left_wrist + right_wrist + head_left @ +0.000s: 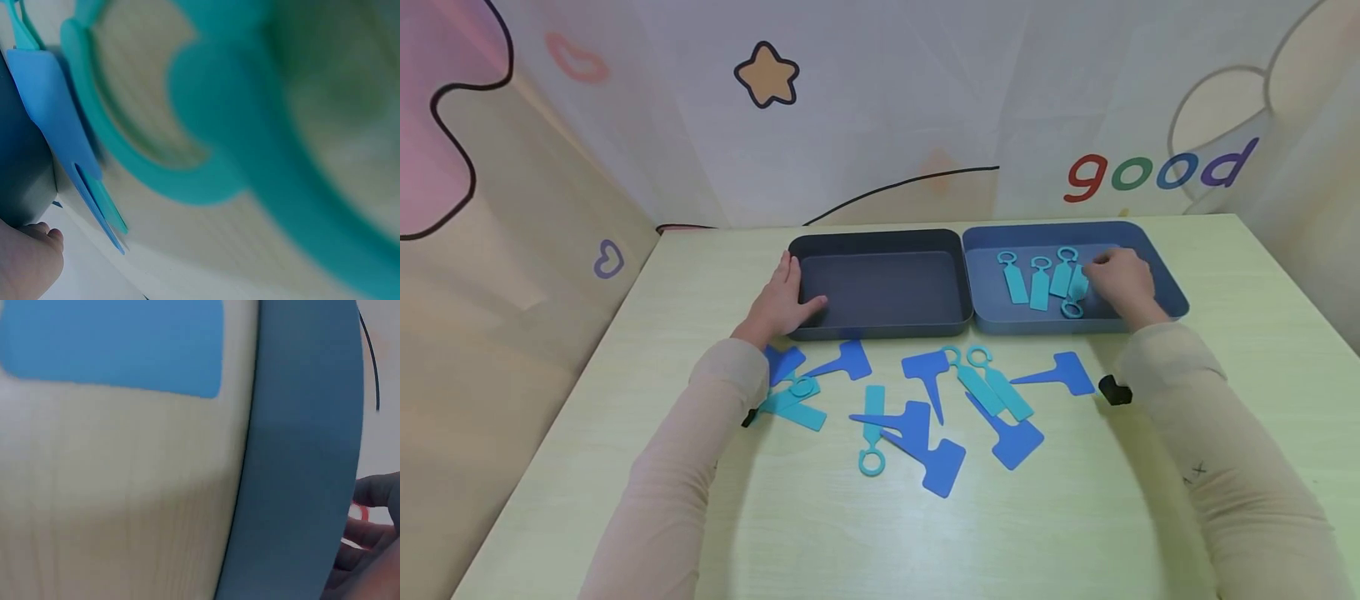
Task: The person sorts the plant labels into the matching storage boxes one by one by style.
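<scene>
In the head view my left hand (pixel 778 304) rests at the left end of the dark tray (pixel 880 329), fingers along the rim and thumb over its front corner. My right hand (pixel 1123 283) reaches into the blue-grey tray (pixel 1022 327) and pinches the upper end of a teal ring-ended tag (pixel 1077 289), its ring toward me. Beside it in that tray lie several like it, among them a teal tag (pixel 1015 283). The right wrist view shows fingers (pixel 365 532) behind the tray wall (pixel 300 456); their tips are hidden.
Before the trays, blue T-shaped plant labels (pixel 945 468) and teal tags (pixel 872 412) lie scattered, some overlapping. A pile with a blue label (pixel 785 363) lies under my left wrist. A printed curtain (pixel 880 108) hangs behind the table (pixel 1037 533).
</scene>
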Available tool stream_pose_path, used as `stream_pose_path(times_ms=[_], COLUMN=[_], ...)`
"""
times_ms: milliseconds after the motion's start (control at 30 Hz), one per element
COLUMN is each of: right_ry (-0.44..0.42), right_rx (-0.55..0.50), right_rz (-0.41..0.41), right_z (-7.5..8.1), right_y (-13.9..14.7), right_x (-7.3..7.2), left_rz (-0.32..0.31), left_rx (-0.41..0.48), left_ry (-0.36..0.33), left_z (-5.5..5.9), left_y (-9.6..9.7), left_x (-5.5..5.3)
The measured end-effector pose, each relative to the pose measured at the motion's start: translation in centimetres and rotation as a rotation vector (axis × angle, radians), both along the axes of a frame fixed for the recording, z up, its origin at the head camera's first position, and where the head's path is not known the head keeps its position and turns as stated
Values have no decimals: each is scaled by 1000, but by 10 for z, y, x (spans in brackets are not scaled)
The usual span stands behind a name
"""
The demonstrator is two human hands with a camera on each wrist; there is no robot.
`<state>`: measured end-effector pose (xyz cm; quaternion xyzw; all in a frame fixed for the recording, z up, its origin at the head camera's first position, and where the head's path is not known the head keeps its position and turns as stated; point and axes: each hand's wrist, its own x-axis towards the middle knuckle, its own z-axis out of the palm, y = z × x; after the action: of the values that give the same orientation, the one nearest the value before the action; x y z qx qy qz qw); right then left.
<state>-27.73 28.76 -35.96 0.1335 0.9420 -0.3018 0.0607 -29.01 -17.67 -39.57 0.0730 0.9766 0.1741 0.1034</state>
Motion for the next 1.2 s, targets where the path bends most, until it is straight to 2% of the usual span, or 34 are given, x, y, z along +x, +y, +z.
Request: stream_pose_path(times_ms=[167,433,600,833,1033,1200], right_ry=[51,99,106,96,112,99], right_rx=[74,232,299,338,424,420], right_rz=[215,452,544,658,792,872], right_z=[4,4,4,1,-10,-19], right_y=[-19,-49,-68,-90,-104,-110], right_x=[6,24,43,74,96,108], left_rz=[1,-1,1,5,6,4], left_rx=[-5,-8,-8,-4,-2,-3], left_ry=[-1,-1,2,1,0,-1], left_z=[0,1,0,0,1,1], left_y=[0,1,1,1,1,1], left_x=[-1,-1,-3,-2,-2,-1])
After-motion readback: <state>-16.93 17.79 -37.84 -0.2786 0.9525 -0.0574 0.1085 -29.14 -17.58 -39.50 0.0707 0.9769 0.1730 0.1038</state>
